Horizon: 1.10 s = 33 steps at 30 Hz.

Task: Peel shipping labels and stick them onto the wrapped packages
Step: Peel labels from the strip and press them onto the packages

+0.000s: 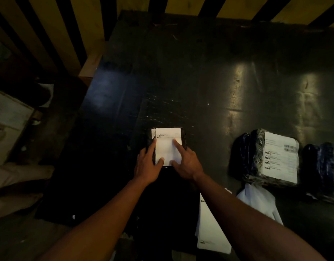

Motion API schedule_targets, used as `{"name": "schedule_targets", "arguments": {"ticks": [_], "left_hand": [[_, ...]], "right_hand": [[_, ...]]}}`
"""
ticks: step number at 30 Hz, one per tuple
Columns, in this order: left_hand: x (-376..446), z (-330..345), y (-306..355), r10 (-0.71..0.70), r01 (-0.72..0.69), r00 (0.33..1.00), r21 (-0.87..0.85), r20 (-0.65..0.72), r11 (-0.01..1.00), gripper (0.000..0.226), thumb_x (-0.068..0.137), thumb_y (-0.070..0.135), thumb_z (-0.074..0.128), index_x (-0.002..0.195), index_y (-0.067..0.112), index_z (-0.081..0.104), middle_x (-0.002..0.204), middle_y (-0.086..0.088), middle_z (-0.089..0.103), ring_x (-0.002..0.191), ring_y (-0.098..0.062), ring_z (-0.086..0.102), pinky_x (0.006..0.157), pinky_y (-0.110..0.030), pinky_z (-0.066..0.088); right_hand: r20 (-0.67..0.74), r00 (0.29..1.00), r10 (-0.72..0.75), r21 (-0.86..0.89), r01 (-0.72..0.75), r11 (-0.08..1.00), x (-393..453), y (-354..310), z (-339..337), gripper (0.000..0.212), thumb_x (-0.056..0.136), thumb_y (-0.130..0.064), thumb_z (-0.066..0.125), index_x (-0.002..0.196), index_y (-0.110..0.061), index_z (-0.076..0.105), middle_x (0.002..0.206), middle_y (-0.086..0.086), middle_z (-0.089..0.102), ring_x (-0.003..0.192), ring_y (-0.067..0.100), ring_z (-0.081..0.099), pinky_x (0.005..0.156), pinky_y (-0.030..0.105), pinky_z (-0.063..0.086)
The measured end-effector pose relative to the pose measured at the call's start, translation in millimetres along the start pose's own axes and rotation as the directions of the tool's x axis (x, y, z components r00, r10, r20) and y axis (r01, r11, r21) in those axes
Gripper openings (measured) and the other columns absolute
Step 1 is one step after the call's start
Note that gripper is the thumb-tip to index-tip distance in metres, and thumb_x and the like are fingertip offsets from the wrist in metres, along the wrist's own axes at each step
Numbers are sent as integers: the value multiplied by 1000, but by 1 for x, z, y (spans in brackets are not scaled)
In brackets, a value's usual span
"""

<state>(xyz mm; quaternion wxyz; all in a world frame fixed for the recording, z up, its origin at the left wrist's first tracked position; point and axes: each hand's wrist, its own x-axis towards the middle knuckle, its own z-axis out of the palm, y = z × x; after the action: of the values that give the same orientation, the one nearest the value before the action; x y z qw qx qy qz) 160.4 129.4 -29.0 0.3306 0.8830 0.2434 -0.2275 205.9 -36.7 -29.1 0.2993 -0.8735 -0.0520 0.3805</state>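
A: Far left first. What's by the edge?

B: Pale cardboard box (6,117) on the floor, off the dark surface (200,76). Not part of this step, I'd say.

A: Then the hands?

B: Left hand (148,164) lies on the left side of the small black-wrapped package (169,146), fingers straight, thumb on the white shipping label (168,147). Prob. steadying the pkg so it doesn't slide. Right hand (187,162) is also flat and released, index finger and thumb pressing the label's right half. Neither grips anything.

A: So the label's on?

B: Looks laid on top of the pkg, covering most of it. Pressing from both sides is likely to smooth it and bed the adhesive.

A: Further right?

B: Stack of label sheets (211,223) near the body under the right forearm, w/in easy reach. Then a bigger wrapped parcel (265,159) w/ label already on, set aside. Beyond it another dark bundle (324,168), no label visible.
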Motion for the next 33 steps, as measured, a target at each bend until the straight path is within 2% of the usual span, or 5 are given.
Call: {"name": "schedule_targets", "arguments": {"ticks": [7,11,16,27,33], "left_hand": [[-31,5,23,171,-170,984,20,-57,985,82,95,45,65,157,54,12,162,0,26,147,-25,33,113,-45,39],[-54,17,65,267,-268,962,-15,-55,963,88,92,45,69,157,52,11,162,1,25,147,-24,34,115,-47,41],[-80,41,130,382,-383,924,-58,-22,922,92,89,48,73,156,53,11,163,3,23,149,-23,31,116,-50,40],[-107,128,233,507,-507,854,-31,117,862,88,91,52,69,159,49,13,160,-2,29,147,-25,31,115,-50,39],[-108,148,252,480,-489,849,-16,223,872,89,93,45,69,159,50,9,166,-5,18,152,-30,23,119,-54,34]], "right_hand": [[-230,973,-23,102,48,994,-50,22,-13,81,95,-43,63,158,-50,11,153,14,39,142,33,34,114,47,39],[-459,884,-89,32,116,993,-89,42,-40,75,93,-40,62,158,-40,25,129,10,51,123,29,44,99,39,44],[-632,774,-35,41,79,996,-130,78,-82,73,92,-43,65,156,-37,31,130,10,54,120,28,47,102,42,45],[-693,710,125,129,-49,990,-175,186,-156,69,91,-41,67,153,-30,40,128,18,60,118,36,51,99,44,45],[-588,794,153,141,-86,986,-177,214,-168,69,97,-42,61,158,-31,30,147,20,45,133,38,46,110,46,41]]}}
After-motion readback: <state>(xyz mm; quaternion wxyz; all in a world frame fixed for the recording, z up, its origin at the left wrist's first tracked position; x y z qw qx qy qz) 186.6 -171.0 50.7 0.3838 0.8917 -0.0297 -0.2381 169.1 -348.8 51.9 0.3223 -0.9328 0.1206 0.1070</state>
